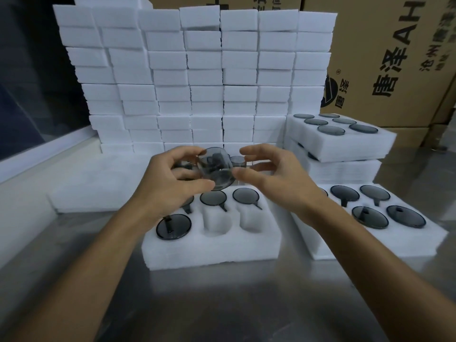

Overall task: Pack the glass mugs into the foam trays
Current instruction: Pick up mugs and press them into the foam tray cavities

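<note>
Smoky grey glass mug [216, 169] is being held in the air, tilted, just above the back row of the white foam tray [212, 245] at the middle of the table. It is being gripped by the left hand [170, 178], whose fingers [187, 154] are being curled over its rim while the thumb is being pressed toward its base. The right hand [269, 174] is being held beside the mug with its fingers [254, 150] spread and loosely bent; only its thumb tip appears to be touching the glass.

In the tray below, four pockets are being occupied by mugs [174, 227] seated base-up, and two front pockets [217, 223] are being left open. A second filled tray [385, 240] is being rested on the steel table [222, 304] to the right, and further filled trays [338, 139] are being stacked behind it. White foam blocks [197, 77] are being piled in a wall at the back.

On the brown cardboard carton [394, 58] at the upper right, rotated black print is being shown: "唐泽", the letters "AH", and a round logo; the smaller characters are being left unread as too small to tell.
</note>
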